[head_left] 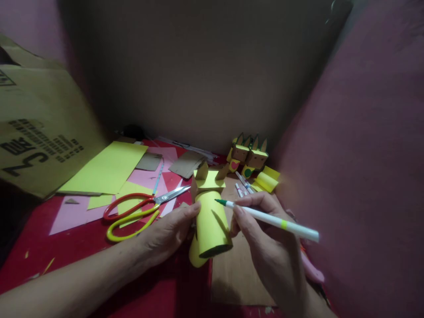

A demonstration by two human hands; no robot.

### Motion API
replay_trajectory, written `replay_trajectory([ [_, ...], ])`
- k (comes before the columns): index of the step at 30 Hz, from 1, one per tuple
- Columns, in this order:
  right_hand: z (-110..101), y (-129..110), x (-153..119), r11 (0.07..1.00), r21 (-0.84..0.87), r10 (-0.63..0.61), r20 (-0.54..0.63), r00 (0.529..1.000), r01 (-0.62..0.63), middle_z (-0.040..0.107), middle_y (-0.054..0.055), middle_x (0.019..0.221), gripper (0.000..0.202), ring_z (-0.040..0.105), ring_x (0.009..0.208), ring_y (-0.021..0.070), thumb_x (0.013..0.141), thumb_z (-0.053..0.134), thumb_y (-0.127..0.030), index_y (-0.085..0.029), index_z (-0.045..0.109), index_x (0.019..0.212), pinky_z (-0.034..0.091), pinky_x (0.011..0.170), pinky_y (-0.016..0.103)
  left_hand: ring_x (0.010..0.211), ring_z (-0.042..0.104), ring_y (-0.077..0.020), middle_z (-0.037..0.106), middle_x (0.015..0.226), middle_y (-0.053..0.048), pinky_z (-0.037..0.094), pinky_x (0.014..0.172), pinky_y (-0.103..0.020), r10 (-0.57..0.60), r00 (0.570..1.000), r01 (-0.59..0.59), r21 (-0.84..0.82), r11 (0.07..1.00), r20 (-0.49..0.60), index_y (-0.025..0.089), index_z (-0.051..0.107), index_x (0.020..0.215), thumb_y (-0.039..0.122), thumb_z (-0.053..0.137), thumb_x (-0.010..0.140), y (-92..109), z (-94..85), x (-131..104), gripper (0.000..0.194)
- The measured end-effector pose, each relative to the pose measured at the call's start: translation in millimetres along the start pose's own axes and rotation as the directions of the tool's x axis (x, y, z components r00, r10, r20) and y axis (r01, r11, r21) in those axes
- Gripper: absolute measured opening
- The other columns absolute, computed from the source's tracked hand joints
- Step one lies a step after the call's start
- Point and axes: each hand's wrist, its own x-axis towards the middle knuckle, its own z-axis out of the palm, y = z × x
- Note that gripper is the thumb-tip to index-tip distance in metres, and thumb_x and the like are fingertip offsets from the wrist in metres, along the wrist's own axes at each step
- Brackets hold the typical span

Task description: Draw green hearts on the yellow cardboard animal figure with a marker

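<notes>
Across the lower half of the view, table (159, 282): red, reaching from 8 to 4 o'clock, strewn with coloured paper (71, 221)
Cardboard box (66, 106): printed, large, at 9 to 10 o'clock
Cardboard mat (245, 278): flat on the table at 5 o'clock
Left hand (175, 227): at 7 o'clock, clamped on the yellow paper tube (210, 225), thumb along its side; a steady but gentle hold seems wise, as the hollow wall could dent
Right hand (270, 243): at 4 o'clock, fingers together on a marker (265, 216), pen-fashion; a light, even touch should suit the curve best, with the tube turned to meet the tip
Scissors (158, 202): at 8 o'clock, blades towards 2
Paper tube: just below centre at 6 o'clock, its long axis nearly along the 12-to-6 line, eared head (210, 179) towards 12, open end facing 6 and veering slightly to 5
Two paper figures (258, 155): standing at 1 o'clock
Marker: white, long axis slanting, tail end between 3 and 4
Green tip (221, 202): pointing between 9 and 10, over the tube's upper part, seemingly just clear of it, though contact is hard to tell
</notes>
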Motion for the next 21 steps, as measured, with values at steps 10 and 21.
replay_trajectory([
  [10,8.2,6.9,2.7,0.982,-0.152,-0.113,-0.023,0.993,0.108,0.063,-0.004,0.064,0.025,0.061,0.055,0.0122,0.106,0.057,-0.04,-0.025,0.06,0.086,0.052,0.054,0.026,0.128,0.068,-0.0423,0.086,0.109,-0.017,0.048,0.109,-0.049,0.004,1.0,-0.004,0.007,1.0,0.022,0.014,0.082,0.113,0.062,0.081,0.084,-2.4,3.2,1.0,0.056],
  [21,2.8,16.0,-11.9,0.959,-0.108,-0.254,0.083,0.964,0.262,0.077,0.003,0.096,0.014,0.078,0.094,0.0214,0.107,0.058,-0.031,-0.03,0.069,0.115,0.063,0.075,0.033,0.091,0.075,-0.0341,0.082,0.085,-0.011,0.054,0.077,-0.039,0.034,0.994,-0.03,0.041,0.999,-0.101,0.014,0.081,0.102,0.047,0.083,0.088,0.7,5.3,-12.5,0.036],
])
